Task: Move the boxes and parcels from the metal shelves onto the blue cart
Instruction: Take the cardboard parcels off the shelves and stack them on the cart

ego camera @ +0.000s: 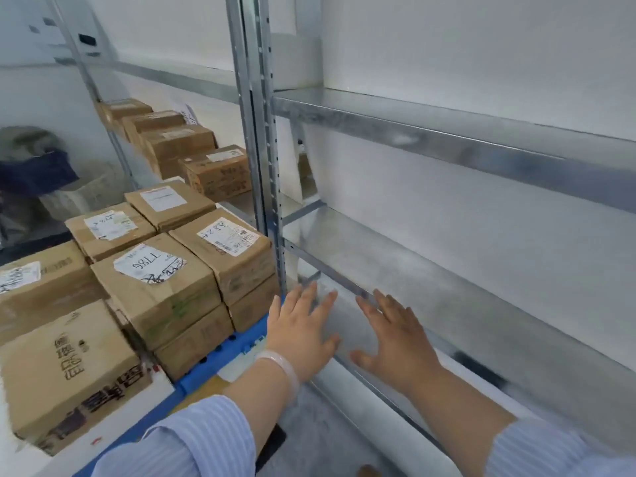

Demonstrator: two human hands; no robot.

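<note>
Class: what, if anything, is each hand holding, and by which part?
Nothing is held: the left hand and the right hand are both open, fingers spread, before the metal shelf.

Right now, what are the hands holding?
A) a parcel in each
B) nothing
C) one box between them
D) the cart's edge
B: the left hand and the right hand are both spread flat with straight fingers, reaching toward the shelf, and nothing is gripped in either.
</note>
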